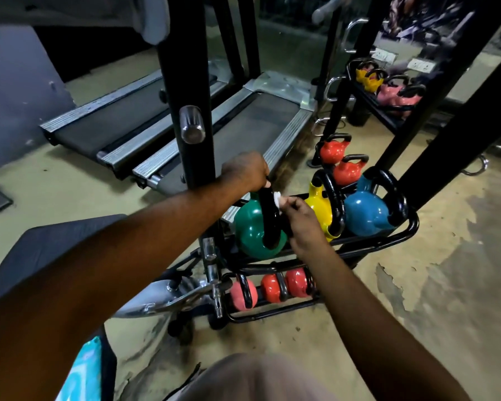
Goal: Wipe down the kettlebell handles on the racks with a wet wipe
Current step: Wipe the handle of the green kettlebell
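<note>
The left grip (246, 169) is clamped atop the handle (268, 224) of the green kettlebell (248, 230), judged heavy and rigid; just below, the limp wet wipe (277, 200) is pinched by the right grip (303, 220).

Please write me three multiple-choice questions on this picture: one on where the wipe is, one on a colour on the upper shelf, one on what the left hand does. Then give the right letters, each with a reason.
1. Where is the wipe?
A. on the blue kettlebell
B. against the handle of the green kettlebell
C. in the left hand

2. Which colour is the kettlebell between the green and the blue one on the upper shelf?
A. yellow
B. pink
C. white

3. What does the left hand do?
A. hangs free
B. grips the top of the handle
C. lifts the blue kettlebell

1 B: the right hand pinches it against the handle.
2 A: the yellow kettlebell stands between them.
3 B: its fingers curl round the handle's top.
</note>
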{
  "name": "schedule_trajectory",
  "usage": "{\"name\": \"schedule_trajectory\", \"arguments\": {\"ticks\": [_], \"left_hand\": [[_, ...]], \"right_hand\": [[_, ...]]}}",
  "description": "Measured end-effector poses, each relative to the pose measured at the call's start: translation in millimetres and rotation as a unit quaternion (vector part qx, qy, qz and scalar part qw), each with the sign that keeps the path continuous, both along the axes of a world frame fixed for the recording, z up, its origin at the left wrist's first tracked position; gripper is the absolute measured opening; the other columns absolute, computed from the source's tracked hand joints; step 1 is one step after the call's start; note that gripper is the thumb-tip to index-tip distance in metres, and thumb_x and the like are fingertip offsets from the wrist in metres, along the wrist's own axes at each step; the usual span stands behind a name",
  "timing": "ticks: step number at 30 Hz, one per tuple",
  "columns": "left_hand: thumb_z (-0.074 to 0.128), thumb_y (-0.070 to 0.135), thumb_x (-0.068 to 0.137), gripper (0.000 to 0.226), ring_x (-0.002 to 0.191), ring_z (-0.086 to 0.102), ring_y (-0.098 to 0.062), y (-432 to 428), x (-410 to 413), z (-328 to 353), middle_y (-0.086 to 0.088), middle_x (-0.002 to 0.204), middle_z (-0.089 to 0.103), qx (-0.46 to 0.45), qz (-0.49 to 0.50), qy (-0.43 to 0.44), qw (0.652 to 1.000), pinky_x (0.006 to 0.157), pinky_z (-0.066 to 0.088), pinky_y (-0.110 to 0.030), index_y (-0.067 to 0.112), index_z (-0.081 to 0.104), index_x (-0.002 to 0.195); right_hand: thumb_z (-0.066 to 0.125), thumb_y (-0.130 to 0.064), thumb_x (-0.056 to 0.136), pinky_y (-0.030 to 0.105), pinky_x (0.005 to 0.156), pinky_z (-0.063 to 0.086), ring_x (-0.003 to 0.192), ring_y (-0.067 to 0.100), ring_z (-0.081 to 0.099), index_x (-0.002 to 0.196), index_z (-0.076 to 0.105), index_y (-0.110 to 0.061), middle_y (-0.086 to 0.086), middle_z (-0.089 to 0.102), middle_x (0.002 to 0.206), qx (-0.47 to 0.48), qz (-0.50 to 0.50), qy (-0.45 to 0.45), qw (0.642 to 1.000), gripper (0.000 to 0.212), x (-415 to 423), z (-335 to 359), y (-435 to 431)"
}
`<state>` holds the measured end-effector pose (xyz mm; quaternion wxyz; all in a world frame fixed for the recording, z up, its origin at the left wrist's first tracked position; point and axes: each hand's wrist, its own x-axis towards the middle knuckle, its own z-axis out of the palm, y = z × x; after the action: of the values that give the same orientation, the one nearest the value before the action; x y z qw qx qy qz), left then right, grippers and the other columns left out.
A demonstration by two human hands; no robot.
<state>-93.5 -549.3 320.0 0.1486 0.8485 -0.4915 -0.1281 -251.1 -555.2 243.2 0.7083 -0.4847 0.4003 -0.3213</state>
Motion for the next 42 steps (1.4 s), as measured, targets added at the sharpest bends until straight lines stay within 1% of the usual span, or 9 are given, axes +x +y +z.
{"name": "schedule_trajectory", "arguments": {"ticks": [4, 10, 15, 19, 24, 29, 35, 39, 42], "left_hand": [[0.081, 0.034, 0.076, 0.025, 0.102, 0.067, -0.021, 0.2, -2.3, 1.0, 0.002, 0.111, 0.071, -0.012, 0.012, 0.009, 1.000, 0.088, 0.055, -0.033, 0.032, 0.075, 0.100], [0.083, 0.041, 0.069, 0.043, 0.100, 0.067, -0.022, -6.2, -3.5, 2.0, 0.001, 0.111, 0.071, -0.008, 0.030, 0.011, 0.999, 0.086, 0.055, -0.035, 0.027, 0.072, 0.108], [0.084, 0.044, 0.068, 0.048, 0.100, 0.067, -0.023, -6.8, -6.7, 5.0, 0.000, 0.110, 0.071, 0.001, 0.033, 0.002, 0.999, 0.085, 0.055, -0.037, 0.026, 0.070, 0.111], [0.080, 0.041, 0.073, 0.045, 0.099, 0.066, -0.023, -3.0, -8.7, 6.2, -0.001, 0.111, 0.070, 0.000, 0.017, -0.018, 1.000, 0.084, 0.053, -0.035, 0.027, 0.069, 0.114], [0.082, 0.039, 0.074, 0.041, 0.102, 0.065, -0.024, 9.4, -8.5, 12.1, -0.001, 0.111, 0.070, 0.026, -0.041, -0.033, 0.998, 0.091, 0.052, -0.039, 0.027, 0.071, 0.111], [0.077, 0.035, 0.080, 0.035, 0.111, 0.061, -0.025, 27.6, -8.5, 18.2, 0.002, 0.115, 0.068, 0.053, -0.149, -0.112, 0.981, 0.091, 0.045, -0.038, 0.033, 0.070, 0.114], [0.072, 0.038, 0.084, 0.031, 0.109, 0.062, -0.022, 37.3, -11.2, 14.7, 0.003, 0.115, 0.069, 0.019, -0.168, -0.149, 0.974, 0.084, 0.038, -0.031, 0.037, 0.069, 0.115], [0.071, 0.035, 0.085, 0.028, 0.111, 0.062, -0.020, 34.9, -10.6, 13.7, 0.004, 0.116, 0.069, 0.010, -0.148, -0.124, 0.981, 0.092, 0.041, -0.033, 0.036, 0.070, 0.113], [0.073, 0.032, 0.084, 0.025, 0.111, 0.062, -0.020, 31.6, -10.0, 13.1, 0.004, 0.114, 0.070, -0.003, -0.128, -0.098, 0.987, 0.096, 0.041, -0.034, 0.033, 0.072, 0.108]], "right_hand": [[0.042, -0.011, 0.101, 0.036, 0.090, 0.053, 0.082, 0.023, 0.071, 0.098, 0.064, -0.004, 0.014, 0.074, 0.090, 0.151, 0.041, -0.054, 0.986, 0.024, 12.8, 1.1, -14.6], [0.072, -0.025, 0.088, 0.024, 0.075, 0.053, 0.078, 0.010, 0.065, 0.085, 0.070, -0.010, 0.000, 0.070, 0.083, -0.188, -0.038, 0.082, 0.978, 0.016, -30.1, -4.7, 23.8], [0.071, -0.032, 0.081, 0.035, 0.073, 0.038, 0.083, 0.020, 0.051, 0.086, 0.064, -0.018, 0.003, 0.057, 0.088, -0.592, -0.069, 0.318, 0.737, 0.016, 4.0, -0.7, 29.7], [0.072, -0.025, 0.073, 0.039, 0.076, 0.034, 0.085, 0.028, 0.048, 0.092, 0.067, -0.021, 0.006, 0.055, 0.089, -0.652, -0.072, 0.433, 0.618, 0.020, 11.4, -8.5, 40.1], [0.069, -0.030, 0.088, 0.029, 0.083, 0.032, 0.093, 0.015, 0.048, 0.089, 0.061, -0.022, -0.002, 0.055, 0.094, -0.577, -0.071, 0.311, 0.752, 0.012, -25.6, -28.0, 57.1], [0.061, -0.027, 0.097, 0.032, 0.079, 0.049, 0.085, 0.018, 0.061, 0.098, 0.059, -0.007, 0.006, 0.065, 0.093, -0.135, -0.031, 0.057, 0.989, 0.020, -24.3, -12.9, 36.4], [0.049, -0.011, 0.100, 0.030, 0.074, 0.052, 0.076, 0.019, 0.064, 0.089, 0.062, -0.009, 0.008, 0.069, 0.084, 0.056, -0.009, -0.028, 0.998, 0.016, -1.2, -7.1, 9.1], [0.071, -0.022, 0.089, 0.026, 0.084, 0.054, 0.091, 0.012, 0.067, 0.097, 0.075, -0.009, 0.002, 0.073, 0.096, -0.213, -0.071, 0.095, 0.970, 0.015, -37.5, -11.5, 43.7], [0.077, -0.021, 0.083, 0.027, 0.082, 0.047, 0.089, 0.011, 0.061, 0.099, 0.078, -0.015, -0.003, 0.064, 0.091, -0.468, -0.097, 0.176, 0.861, 0.017, -33.1, -12.4, 53.3]]}}
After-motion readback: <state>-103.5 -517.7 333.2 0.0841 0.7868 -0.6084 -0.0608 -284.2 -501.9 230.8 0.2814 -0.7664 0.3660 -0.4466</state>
